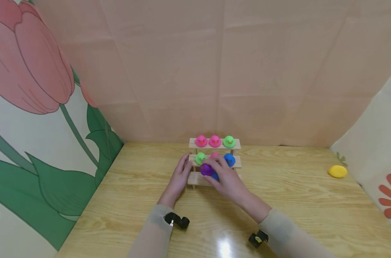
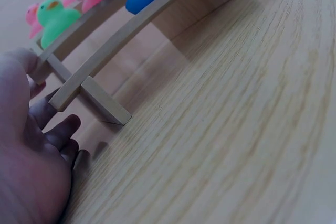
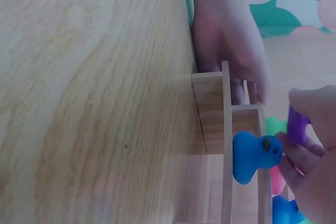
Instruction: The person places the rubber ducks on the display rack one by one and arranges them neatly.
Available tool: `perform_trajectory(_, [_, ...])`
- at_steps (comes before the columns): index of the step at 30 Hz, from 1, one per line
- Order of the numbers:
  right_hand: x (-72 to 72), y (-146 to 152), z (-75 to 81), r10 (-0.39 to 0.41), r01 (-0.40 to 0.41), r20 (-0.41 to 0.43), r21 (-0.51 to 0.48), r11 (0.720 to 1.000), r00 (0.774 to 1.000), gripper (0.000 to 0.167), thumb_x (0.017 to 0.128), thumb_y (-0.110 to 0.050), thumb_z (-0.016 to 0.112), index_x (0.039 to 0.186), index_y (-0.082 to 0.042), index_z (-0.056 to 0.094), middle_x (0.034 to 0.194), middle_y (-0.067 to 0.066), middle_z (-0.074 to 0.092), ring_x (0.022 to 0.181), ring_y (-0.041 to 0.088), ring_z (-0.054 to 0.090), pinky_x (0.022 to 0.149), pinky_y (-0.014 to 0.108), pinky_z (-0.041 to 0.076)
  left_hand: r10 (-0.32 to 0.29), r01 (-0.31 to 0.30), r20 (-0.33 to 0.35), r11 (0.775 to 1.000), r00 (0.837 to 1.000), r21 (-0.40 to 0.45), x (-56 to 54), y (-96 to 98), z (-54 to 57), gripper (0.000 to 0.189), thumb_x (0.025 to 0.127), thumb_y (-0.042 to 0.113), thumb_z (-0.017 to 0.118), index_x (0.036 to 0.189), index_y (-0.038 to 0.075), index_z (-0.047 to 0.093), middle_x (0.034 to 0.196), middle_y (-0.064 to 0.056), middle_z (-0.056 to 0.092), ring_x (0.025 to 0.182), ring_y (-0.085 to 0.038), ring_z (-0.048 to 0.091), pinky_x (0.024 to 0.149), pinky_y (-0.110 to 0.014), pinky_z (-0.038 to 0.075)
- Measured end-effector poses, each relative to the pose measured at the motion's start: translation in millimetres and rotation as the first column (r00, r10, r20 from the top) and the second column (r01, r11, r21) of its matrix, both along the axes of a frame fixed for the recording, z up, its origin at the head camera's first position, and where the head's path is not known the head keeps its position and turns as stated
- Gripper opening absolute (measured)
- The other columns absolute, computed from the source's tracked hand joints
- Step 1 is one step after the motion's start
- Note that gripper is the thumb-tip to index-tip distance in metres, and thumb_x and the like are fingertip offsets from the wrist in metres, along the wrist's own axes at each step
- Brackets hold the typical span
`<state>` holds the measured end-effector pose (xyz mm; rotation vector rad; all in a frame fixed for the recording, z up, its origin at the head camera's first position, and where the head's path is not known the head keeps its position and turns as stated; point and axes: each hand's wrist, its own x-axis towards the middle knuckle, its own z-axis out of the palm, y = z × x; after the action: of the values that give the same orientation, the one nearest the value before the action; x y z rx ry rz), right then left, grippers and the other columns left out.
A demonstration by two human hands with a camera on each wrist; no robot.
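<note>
A three-tiered wooden display stand (image 1: 195,178) holds small rubber ducks. My left hand (image 1: 180,176) grips the stand's left end, with its thumb by the middle shelf and fingers curled around the shelf ends in the left wrist view. In my right hand (image 1: 226,179), a purple rubber duck (image 1: 206,170) is pinched above the lowest shelf. A blue rubber duck (image 3: 251,157) sits on that lowest shelf, partly behind my right hand in the head view. The middle shelf carries a green duck (image 1: 200,158), a partly covered pink duck (image 1: 214,155) and another blue duck (image 1: 229,159).
Along the top shelf stand two pink ducks, one at the left end (image 1: 201,141) and one in the middle (image 1: 215,141), beside a green duck (image 1: 229,142). A yellow oval object (image 1: 337,171) lies far right on the wooden table (image 1: 295,193). Behind rises a pinkish backdrop (image 1: 247,71).
</note>
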<state>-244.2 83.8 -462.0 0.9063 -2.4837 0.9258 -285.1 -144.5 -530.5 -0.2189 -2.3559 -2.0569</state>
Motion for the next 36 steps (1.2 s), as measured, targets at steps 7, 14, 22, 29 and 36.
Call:
perform_trajectory(7, [-0.4, -3, -2.6, 0.068, -0.048, -0.147, 0.133, 0.990, 0.987, 0.050, 0.091, -0.012, 0.093, 0.137, -0.013, 0.075, 0.133, 0.010, 0.074, 0.126, 0.034, 0.068, 0.109, 0.057, 0.057, -0.012, 0.012, -0.004, 1.000, 1.000, 0.012, -1.7, -0.9, -1.0, 0.061, 0.118, 0.051, 0.048, 0.174, 0.031, 0.034, 0.178, -0.012, 0.033, 0.164, -0.033, 0.030, 0.134, -0.056, 0.025])
perform_trajectory(14, [-2.3, -7, -13.4, 0.100, -0.065, -0.180, 0.193, 0.979, 0.979, 0.046, 0.087, -0.004, 0.094, 0.129, -0.013, 0.077, 0.130, 0.009, 0.076, 0.125, 0.032, 0.070, 0.113, 0.056, 0.053, -0.011, 0.011, 0.004, 1.000, 1.000, 0.016, -1.5, -1.2, -0.7, 0.057, 0.120, 0.045, 0.046, 0.174, 0.031, 0.034, 0.177, -0.011, 0.036, 0.164, -0.030, 0.031, 0.134, -0.052, 0.025])
perform_trajectory(22, [-4.5, -9, -21.3, 0.076, -0.041, -0.163, 0.211, 0.977, 0.984, 0.050, 0.088, 0.000, 0.092, 0.134, -0.014, 0.077, 0.136, 0.012, 0.073, 0.127, 0.036, 0.069, 0.113, 0.058, 0.053, -0.018, 0.018, 0.005, 1.000, 1.000, 0.017, -2.4, -0.5, -1.1, 0.067, 0.118, 0.054, 0.048, 0.176, 0.024, 0.031, 0.177, -0.010, 0.035, 0.164, -0.029, 0.032, 0.134, -0.050, 0.026])
perform_trajectory(29, [-4.1, -12, -23.4, 0.066, -0.037, -0.173, 0.168, 0.985, 0.983, 0.050, 0.085, -0.016, 0.099, 0.131, -0.015, 0.079, 0.130, 0.012, 0.072, 0.122, 0.036, 0.069, 0.112, 0.061, 0.050, -0.012, 0.012, 0.002, 1.000, 1.000, 0.011, -3.5, -0.2, -0.6, 0.063, 0.117, 0.055, 0.048, 0.174, 0.031, 0.035, 0.177, -0.009, 0.037, 0.163, -0.029, 0.032, 0.134, -0.050, 0.025])
perform_trajectory(36, [-4.4, -16, -22.6, 0.051, -0.021, -0.183, 0.158, 0.987, 0.982, 0.033, 0.094, -0.013, 0.091, 0.126, -0.016, 0.082, 0.124, 0.007, 0.077, 0.118, 0.032, 0.072, 0.112, 0.054, 0.052, -0.007, 0.008, -0.005, 1.000, 1.000, 0.005, -3.0, -0.3, -0.8, 0.061, 0.117, 0.054, 0.049, 0.173, 0.032, 0.036, 0.176, -0.011, 0.038, 0.163, -0.030, 0.034, 0.134, -0.050, 0.027])
